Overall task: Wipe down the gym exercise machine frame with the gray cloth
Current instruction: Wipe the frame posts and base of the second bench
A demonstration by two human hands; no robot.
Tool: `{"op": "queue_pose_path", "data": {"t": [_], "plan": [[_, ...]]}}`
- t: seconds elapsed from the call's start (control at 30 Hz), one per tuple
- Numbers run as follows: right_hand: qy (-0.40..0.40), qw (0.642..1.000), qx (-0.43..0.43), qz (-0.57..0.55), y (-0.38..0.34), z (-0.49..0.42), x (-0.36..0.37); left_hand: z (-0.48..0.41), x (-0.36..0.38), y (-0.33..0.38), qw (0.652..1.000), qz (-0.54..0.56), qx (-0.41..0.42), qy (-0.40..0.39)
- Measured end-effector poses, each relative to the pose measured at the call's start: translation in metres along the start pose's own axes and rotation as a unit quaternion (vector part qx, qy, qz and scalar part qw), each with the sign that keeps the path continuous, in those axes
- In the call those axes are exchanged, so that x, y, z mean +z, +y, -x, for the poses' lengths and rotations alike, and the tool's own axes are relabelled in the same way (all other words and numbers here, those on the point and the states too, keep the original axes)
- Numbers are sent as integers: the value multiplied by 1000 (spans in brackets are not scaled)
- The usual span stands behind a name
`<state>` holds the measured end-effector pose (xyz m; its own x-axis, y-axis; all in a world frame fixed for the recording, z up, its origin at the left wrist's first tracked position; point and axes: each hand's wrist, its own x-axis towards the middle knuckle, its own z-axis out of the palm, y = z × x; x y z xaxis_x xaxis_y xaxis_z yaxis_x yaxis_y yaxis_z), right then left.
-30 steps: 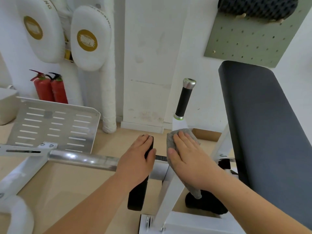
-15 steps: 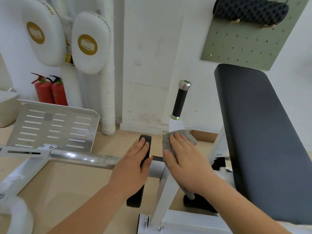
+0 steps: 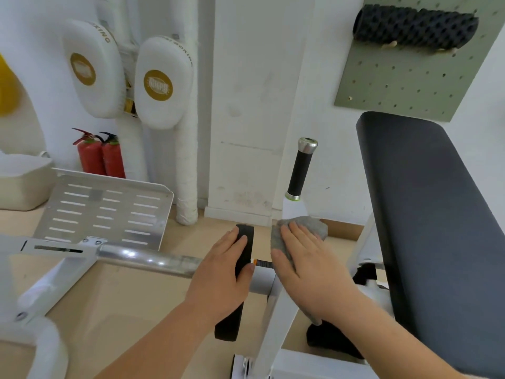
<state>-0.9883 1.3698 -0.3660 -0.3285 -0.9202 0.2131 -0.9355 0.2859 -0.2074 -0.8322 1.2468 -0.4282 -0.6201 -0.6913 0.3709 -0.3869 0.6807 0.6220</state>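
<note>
Gray cloth (image 3: pixel 300 228) is lying on white frame upright (image 3: pixel 276 324), just below black handle grip (image 3: pixel 300 170). R hand (image 3: pixel 308 266) is pressing it flat w/ fingers straight, slightly spread (nothing pinched). L hand (image 3: pixel 221 277) is resting on black pad (image 3: pixel 244 242) beside chrome bar (image 3: pixel 147 259), fingers relaxed, draping over its edge.

Cloth (image 3: pixel 299 232) on frame (image 3: pixel 276 324), under right hand (image 3: pixel 308 265)
</note>
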Motion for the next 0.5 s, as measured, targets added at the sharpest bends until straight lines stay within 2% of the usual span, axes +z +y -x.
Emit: {"op": "queue_pose_path", "data": {"t": [0.13,0.3,0.4,0.5], "plan": [[-52,998,4,-31,13,-35,-8,-4,3,4,1000,-20,-6,-10],[-72,996,47,-38,20,-93,-10,-5,4,10,999,-27,-17,-24],[-62,997,49,-28,16,-91,-10,-3,3,9,999,-40,-21,-26],[-10,1000,9,-19,10,-51,-5,0,3,9,999,-42,-13,-23]]}}
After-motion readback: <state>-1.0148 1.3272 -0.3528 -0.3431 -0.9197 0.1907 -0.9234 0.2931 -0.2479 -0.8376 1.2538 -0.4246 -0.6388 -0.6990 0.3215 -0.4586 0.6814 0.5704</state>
